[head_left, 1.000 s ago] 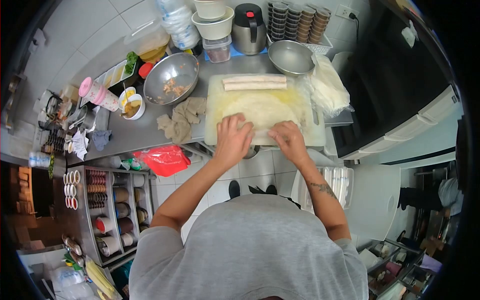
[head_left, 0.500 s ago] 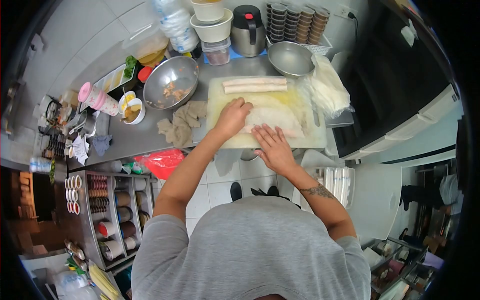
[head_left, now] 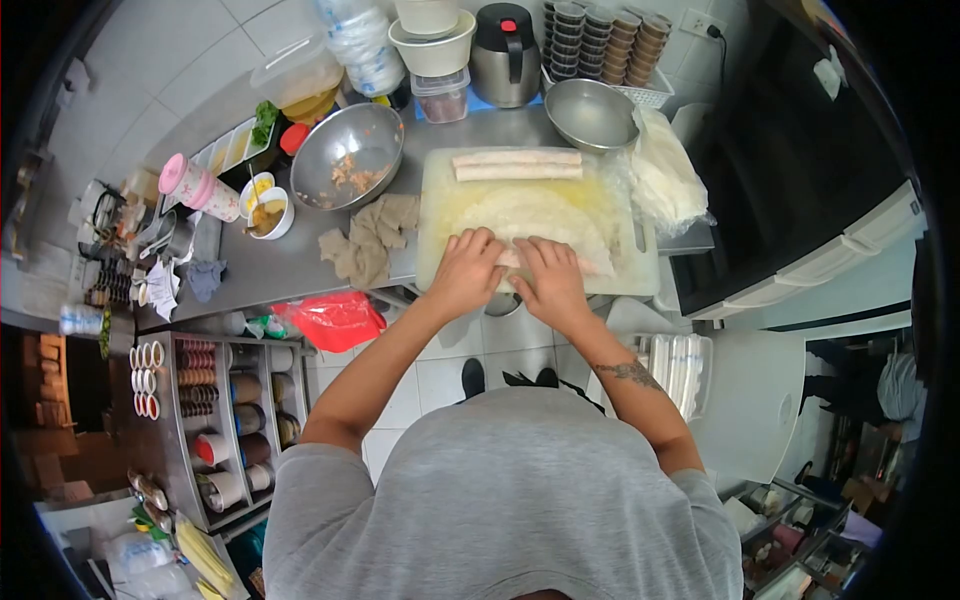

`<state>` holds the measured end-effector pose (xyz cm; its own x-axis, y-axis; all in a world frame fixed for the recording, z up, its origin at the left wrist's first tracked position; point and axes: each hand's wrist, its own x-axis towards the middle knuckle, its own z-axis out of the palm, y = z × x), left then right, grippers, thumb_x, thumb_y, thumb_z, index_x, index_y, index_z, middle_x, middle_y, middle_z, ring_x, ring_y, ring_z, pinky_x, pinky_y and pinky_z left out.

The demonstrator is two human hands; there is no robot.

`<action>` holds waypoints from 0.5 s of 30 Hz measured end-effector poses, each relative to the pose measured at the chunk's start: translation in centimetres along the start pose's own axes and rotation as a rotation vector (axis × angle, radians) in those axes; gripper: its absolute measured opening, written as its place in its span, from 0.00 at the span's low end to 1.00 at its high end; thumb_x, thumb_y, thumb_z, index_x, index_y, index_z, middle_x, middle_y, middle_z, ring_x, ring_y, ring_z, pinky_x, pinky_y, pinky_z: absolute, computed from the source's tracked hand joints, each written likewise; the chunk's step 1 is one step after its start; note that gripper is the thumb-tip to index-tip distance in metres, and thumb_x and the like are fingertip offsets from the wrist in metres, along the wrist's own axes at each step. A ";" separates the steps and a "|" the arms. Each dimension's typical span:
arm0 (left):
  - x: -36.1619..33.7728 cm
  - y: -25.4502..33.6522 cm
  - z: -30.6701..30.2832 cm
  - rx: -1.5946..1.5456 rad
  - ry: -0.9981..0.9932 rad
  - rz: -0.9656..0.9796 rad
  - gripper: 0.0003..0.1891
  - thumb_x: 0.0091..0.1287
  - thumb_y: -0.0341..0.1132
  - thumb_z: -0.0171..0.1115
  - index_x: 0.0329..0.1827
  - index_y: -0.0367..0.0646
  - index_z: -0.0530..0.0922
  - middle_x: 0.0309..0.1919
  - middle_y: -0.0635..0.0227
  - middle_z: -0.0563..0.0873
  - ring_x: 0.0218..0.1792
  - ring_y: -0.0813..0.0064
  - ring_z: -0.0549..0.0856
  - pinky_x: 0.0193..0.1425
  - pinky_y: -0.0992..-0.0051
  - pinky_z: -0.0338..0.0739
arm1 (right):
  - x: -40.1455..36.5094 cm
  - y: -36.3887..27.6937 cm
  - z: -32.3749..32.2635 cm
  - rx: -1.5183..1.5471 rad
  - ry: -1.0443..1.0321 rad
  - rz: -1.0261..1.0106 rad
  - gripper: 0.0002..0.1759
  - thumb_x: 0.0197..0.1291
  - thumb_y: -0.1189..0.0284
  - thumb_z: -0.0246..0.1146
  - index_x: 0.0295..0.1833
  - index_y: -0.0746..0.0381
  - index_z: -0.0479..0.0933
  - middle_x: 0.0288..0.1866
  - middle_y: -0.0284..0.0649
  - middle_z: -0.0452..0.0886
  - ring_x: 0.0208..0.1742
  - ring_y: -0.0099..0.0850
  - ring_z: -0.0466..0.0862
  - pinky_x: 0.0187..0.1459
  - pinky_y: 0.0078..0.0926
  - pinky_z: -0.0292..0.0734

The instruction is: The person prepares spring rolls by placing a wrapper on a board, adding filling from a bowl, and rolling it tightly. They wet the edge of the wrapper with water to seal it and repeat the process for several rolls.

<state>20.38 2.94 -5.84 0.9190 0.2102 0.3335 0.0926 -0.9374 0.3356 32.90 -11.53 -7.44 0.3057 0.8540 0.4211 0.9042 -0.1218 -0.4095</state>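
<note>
A thin, whitish, translucent wrapper sheet (head_left: 535,212) lies on the white cutting board (head_left: 440,185), with a pinkish strip along its near edge. My left hand (head_left: 468,270) curls its fingers over that near edge at the left. Close beside it, my right hand (head_left: 552,278) bends its fingers down over the same edge, thumb toward the left hand. What lies under the fingertips is mostly hidden. Two finished-looking pale rolls (head_left: 516,166) lie side by side along the board's far side, apart from both hands.
Left of the board are a steel bowl (head_left: 347,160) with orange-pink scraps and a crumpled beige cloth (head_left: 372,240). A second steel bowl (head_left: 592,113) and a plastic bag of white sheets (head_left: 665,175) stand at the right. A thermal jug (head_left: 506,60) is behind.
My left hand has come down from the sheet's upper left to its near edge. My right hand, flat before, has curled its fingers over that edge. The view has shifted slightly.
</note>
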 end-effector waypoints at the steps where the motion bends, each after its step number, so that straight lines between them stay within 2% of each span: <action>1: 0.0 -0.2 0.4 0.014 -0.039 0.002 0.17 0.59 0.32 0.62 0.52 0.40 0.76 0.46 0.60 0.76 0.49 0.59 0.74 0.50 0.64 0.66 | 0.0 -0.1 0.4 -0.021 -0.030 -0.004 0.26 0.55 0.67 0.64 0.59 0.63 0.73 0.55 0.45 0.74 0.58 0.44 0.72 0.61 0.42 0.63; 5: -0.5 -1.0 0.9 0.014 -0.056 0.046 0.18 0.58 0.33 0.64 0.51 0.41 0.77 0.46 0.59 0.76 0.49 0.59 0.74 0.51 0.62 0.66 | -0.3 0.5 0.0 0.019 -0.094 -0.022 0.26 0.55 0.67 0.65 0.60 0.63 0.72 0.55 0.46 0.74 0.58 0.45 0.71 0.61 0.42 0.64; 8: -1.1 -2.0 0.3 -0.003 -0.040 0.034 0.18 0.58 0.32 0.65 0.52 0.42 0.77 0.46 0.60 0.76 0.50 0.58 0.75 0.52 0.62 0.67 | -1.0 1.2 -1.0 0.029 0.004 0.061 0.27 0.54 0.69 0.65 0.60 0.63 0.72 0.55 0.47 0.74 0.58 0.45 0.72 0.62 0.41 0.66; 11: -2.1 -2.5 -0.6 -0.019 -0.037 -0.005 0.16 0.58 0.31 0.63 0.51 0.42 0.77 0.45 0.59 0.77 0.50 0.57 0.75 0.52 0.62 0.68 | -2.6 3.1 -2.3 0.064 0.017 0.076 0.25 0.55 0.69 0.65 0.59 0.64 0.73 0.56 0.48 0.74 0.58 0.46 0.72 0.61 0.41 0.67; 14: -1.1 -3.5 -0.6 -0.103 0.055 -0.037 0.13 0.59 0.31 0.61 0.47 0.41 0.77 0.43 0.60 0.76 0.48 0.57 0.75 0.52 0.61 0.68 | -2.3 3.8 -3.1 0.038 0.210 0.211 0.23 0.57 0.69 0.63 0.58 0.64 0.74 0.54 0.49 0.75 0.57 0.47 0.73 0.60 0.41 0.67; 15: -0.8 -3.7 -0.5 -0.106 0.045 -0.043 0.13 0.59 0.30 0.61 0.48 0.41 0.77 0.43 0.59 0.76 0.48 0.56 0.75 0.52 0.61 0.68 | -2.2 4.0 -3.1 0.026 0.196 0.203 0.23 0.57 0.70 0.63 0.58 0.64 0.74 0.54 0.49 0.76 0.57 0.47 0.73 0.60 0.42 0.67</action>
<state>19.11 6.40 -6.94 0.8968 0.2643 0.3549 0.0885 -0.8929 0.4414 36.83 -15.44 -7.49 0.5343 0.6988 0.4757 0.8112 -0.2657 -0.5209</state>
